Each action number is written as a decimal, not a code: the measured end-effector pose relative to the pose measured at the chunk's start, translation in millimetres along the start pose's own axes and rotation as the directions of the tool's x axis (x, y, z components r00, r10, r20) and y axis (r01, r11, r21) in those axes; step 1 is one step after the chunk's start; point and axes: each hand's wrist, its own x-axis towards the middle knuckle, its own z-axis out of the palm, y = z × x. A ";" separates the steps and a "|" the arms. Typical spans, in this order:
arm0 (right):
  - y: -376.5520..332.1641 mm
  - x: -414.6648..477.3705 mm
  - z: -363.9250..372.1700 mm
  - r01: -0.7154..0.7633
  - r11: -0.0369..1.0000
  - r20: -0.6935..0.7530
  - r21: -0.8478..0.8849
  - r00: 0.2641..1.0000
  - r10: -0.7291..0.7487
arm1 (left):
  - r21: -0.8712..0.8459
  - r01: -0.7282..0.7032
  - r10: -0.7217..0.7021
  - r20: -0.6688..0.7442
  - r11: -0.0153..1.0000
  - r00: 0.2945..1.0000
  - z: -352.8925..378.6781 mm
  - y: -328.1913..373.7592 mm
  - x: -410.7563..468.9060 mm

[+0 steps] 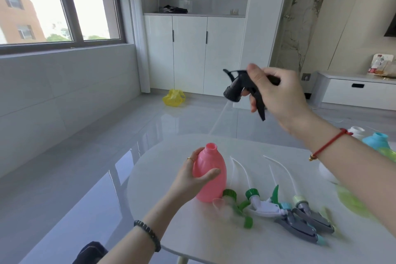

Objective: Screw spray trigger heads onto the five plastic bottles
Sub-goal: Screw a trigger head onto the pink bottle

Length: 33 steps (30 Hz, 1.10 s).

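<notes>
My left hand (194,178) grips a pink plastic bottle (211,172) that stands upright on the white table (192,233), its neck uncapped. High above it, my right hand (276,94) holds a black spray trigger head (235,87); its thin clear dip tube (218,119) hangs down toward the bottle's neck without reaching it. Several other trigger heads lie in a row on the table: a green one (237,206), a white and green one (263,206) and grey ones (306,221). A blue bottle (377,140), a white bottle (356,132) and a green bottle (351,201) sit behind my right forearm, partly hidden.
The table's rounded edge runs close to my left forearm, with glossy grey floor beyond it. A yellow bag (174,98) lies on the floor near white cabinets (188,53). A low white unit (355,92) stands at the far right.
</notes>
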 end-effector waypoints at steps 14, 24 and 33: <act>59.7 -4.9 31.5 0.050 0.852 0.414 -0.521 0.888 0.201 | 0.042 0.005 -0.005 -0.015 0.999 1.000 2.0 -2.9 2.4; 32.0 23.6 33.9 0.316 0.660 0.652 -0.681 0.672 0.351 | 0.053 -0.009 0.009 -0.006 0.999 1.000 1.7 -4.1 2.1; 29.9 13.2 37.3 0.303 0.548 0.575 -0.780 0.693 0.435 | 0.059 -0.010 0.010 -0.012 0.998 1.000 3.2 -3.6 3.7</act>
